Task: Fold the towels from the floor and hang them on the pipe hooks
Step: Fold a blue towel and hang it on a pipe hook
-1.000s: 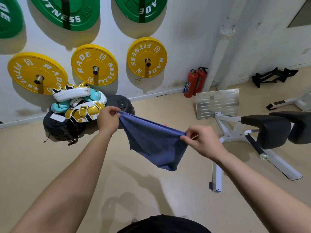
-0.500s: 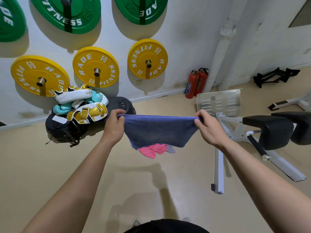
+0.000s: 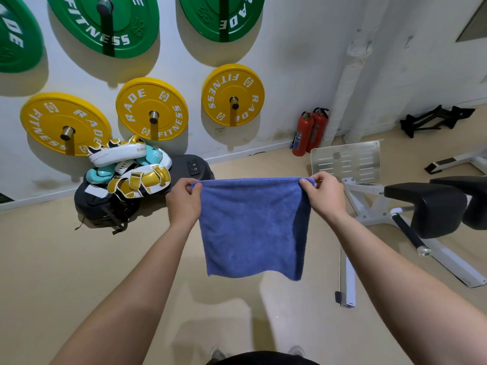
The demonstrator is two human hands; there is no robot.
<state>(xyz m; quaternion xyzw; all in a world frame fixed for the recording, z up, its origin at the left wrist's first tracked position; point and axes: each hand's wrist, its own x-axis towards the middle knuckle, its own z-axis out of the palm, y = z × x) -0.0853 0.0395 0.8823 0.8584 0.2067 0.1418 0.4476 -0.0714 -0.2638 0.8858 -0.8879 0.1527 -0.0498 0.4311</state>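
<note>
green plates cut by top edge, black pad cropped at right, towel hiding floor behind

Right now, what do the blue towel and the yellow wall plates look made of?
The blue towel: likely microfibre or terry cloth, matte; fuzzy nap, limp drape. The yellow plates: probably rubber, satin; thick rounded rims, dull sheen, printed white lettering.

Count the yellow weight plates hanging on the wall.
3, in a row on wall pegs: the left plate, its lower edge overlapped by boxing pads, the middle plate and the right plate. None looks hidden.
</note>
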